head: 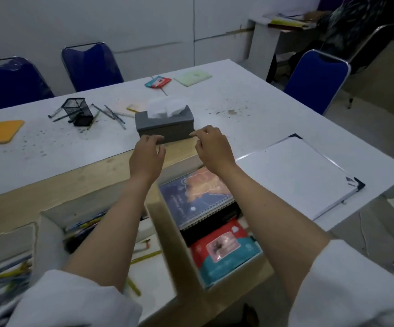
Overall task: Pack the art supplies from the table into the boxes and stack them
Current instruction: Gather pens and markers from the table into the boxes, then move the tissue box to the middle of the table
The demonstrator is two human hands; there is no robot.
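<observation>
Nearest, below both forearms, an open cardboard box (167,223) holds a spiral notebook (198,197) and a red wipes pack (224,249); a second box (49,223) under the left forearm holds pencils (85,226). Further out, the left hand (147,154) reaches with relaxed fingers to the near left corner of the grey tissue box (165,126), gripping nothing. The right hand (212,147), fingers loosely curled, touches its near right corner. Beyond, left of the hands, stands a mesh pen holder (77,112) among loose pens (113,114).

Tissue box (165,125) blocks fwd; bare table (250,109) on its rt.
</observation>
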